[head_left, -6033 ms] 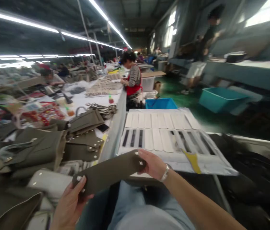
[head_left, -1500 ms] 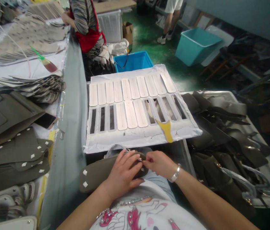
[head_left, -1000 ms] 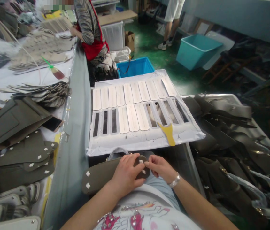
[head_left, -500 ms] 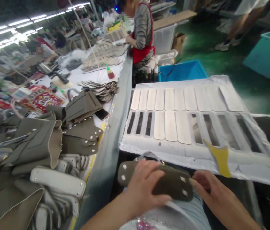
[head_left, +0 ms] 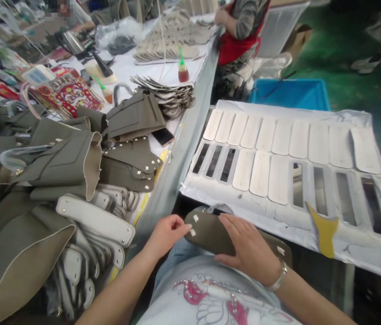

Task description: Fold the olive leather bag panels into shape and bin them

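Across my lap lies a dark olive bag bottom (head_left: 210,232) with rounded ends and small white diamond-shaped patches (head_left: 195,218) near its corners. A plastic-wrapped handle (head_left: 222,208) shows behind it. My left hand (head_left: 170,232) is at the left end, thumb and forefinger pinched together beside the lower white patch; whatever sits between the fingertips is too small to make out. My right hand (head_left: 249,246) rests flat over the middle and right of the bag bottom, fingers stretched out, hiding part of it.
Left, a table carries olive bag bodies (head_left: 65,160), pale studded base plates (head_left: 95,216), a phone (head_left: 163,136) and a glue bottle (head_left: 183,70). Ahead right stands a white-covered board (head_left: 207,192) with rows of pale strips and a yellow piece (head_left: 325,232). Beyond are a blue bin (head_left: 291,95) and a co-worker (head_left: 240,36).
My left hand has gone from over the bag bottom to its left end and pinched. My right hand has moved from the right end onto its middle. The view has shifted.
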`<state>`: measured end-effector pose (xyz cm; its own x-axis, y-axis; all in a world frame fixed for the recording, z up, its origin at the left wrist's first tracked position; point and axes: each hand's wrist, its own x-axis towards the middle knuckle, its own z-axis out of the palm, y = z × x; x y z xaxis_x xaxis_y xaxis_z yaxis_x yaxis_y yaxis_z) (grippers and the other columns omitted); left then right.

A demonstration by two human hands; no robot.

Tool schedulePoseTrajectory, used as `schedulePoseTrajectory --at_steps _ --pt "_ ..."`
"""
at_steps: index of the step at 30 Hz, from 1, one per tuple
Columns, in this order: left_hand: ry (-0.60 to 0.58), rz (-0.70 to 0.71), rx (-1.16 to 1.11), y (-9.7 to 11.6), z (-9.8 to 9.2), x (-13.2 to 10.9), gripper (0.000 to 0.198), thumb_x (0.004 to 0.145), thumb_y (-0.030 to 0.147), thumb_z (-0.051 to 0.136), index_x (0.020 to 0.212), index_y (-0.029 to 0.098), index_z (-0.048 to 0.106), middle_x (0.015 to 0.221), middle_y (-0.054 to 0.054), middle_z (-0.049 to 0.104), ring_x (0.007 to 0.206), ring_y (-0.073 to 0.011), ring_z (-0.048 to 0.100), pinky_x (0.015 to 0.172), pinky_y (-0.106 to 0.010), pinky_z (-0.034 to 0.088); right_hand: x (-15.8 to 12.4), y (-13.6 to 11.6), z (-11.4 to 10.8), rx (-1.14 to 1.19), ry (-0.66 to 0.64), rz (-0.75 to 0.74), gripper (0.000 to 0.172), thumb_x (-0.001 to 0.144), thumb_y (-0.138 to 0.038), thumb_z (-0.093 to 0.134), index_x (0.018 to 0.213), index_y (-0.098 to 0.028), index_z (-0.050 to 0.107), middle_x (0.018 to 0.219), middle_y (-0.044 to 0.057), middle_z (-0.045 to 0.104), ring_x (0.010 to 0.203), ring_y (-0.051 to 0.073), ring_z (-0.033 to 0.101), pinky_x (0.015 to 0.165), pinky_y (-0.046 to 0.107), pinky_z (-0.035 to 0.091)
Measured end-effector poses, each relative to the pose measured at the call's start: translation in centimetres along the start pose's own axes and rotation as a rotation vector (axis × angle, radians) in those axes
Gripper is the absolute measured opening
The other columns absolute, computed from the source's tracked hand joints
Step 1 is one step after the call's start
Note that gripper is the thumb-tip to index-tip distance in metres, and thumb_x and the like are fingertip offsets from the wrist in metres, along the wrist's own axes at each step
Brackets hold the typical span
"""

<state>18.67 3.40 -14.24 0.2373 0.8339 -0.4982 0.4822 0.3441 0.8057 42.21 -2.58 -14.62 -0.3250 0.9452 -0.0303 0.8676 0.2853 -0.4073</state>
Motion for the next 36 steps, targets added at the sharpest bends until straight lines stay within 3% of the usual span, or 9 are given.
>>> schedulePoseTrajectory --at_steps 7,15,22,27,36 --pt "-0.065 -0.032 -0.059 -0.5 -0.2 0.3 0.033 0.072 0.045 0.062 0.062 0.016 0.050 0.046 0.008 0.036 0.043 -0.0055 0.028 0.044 -0.018 0.023 0.1 -0.2 0.0 -0.021 -0.049 0.000 0.078 0.069 -0.054 0.062 0.131 -0.012 0.038 0.131 0.016 0.046 0.117 0.030 0.043 0.096 0.045 0.037" --pt "-0.101 0.002 -0.108 -0.6 -0.3 0.4 0.032 0.071 0.042 0.063 0.061 0.015 0.048 0.050 0.008 0.037 0.046 -0.0059 0.029 0.047 -0.018 0.025 0.0 -0.1 0.1 -0.004 -0.018 -0.031 0.072 0.070 -0.051 0.062 0.128 -0.012 0.042 0.130 0.017 0.047 0.117 0.030 0.044 0.096 0.046 0.037" --pt "-0.056 0.068 0.128 -0.4 -0.4 0.5 0.030 0.075 0.041 0.058 0.060 0.016 0.049 0.055 0.004 0.045 0.054 -0.0094 0.038 0.052 -0.020 0.030 0.1 -0.5 -0.3 0.018 0.002 0.007 0.069 0.066 -0.043 0.067 0.123 -0.010 0.045 0.127 0.017 0.049 0.115 0.030 0.046 0.096 0.048 0.038" --pt "-0.055 0.064 0.213 0.2 -0.4 0.3 0.029 0.075 0.039 0.056 0.059 0.016 0.049 0.055 0.004 0.048 0.054 -0.0100 0.041 0.052 -0.021 0.032 -0.2 -0.1 -0.1 -0.014 -0.031 -0.014 0.069 0.070 -0.049 0.064 0.126 -0.013 0.045 0.132 0.014 0.045 0.118 0.030 0.043 0.096 0.048 0.038" --pt "-0.004 0.027 0.291 0.5 -0.4 0.4 0.027 0.073 0.039 0.059 0.059 0.016 0.053 0.054 0.004 0.050 0.053 -0.0096 0.043 0.050 -0.021 0.031 -0.3 0.5 0.8 -0.086 0.028 -0.068 0.073 0.075 -0.057 0.055 0.132 -0.013 0.040 0.132 0.014 0.046 0.118 0.028 0.044 0.095 0.045 0.039"
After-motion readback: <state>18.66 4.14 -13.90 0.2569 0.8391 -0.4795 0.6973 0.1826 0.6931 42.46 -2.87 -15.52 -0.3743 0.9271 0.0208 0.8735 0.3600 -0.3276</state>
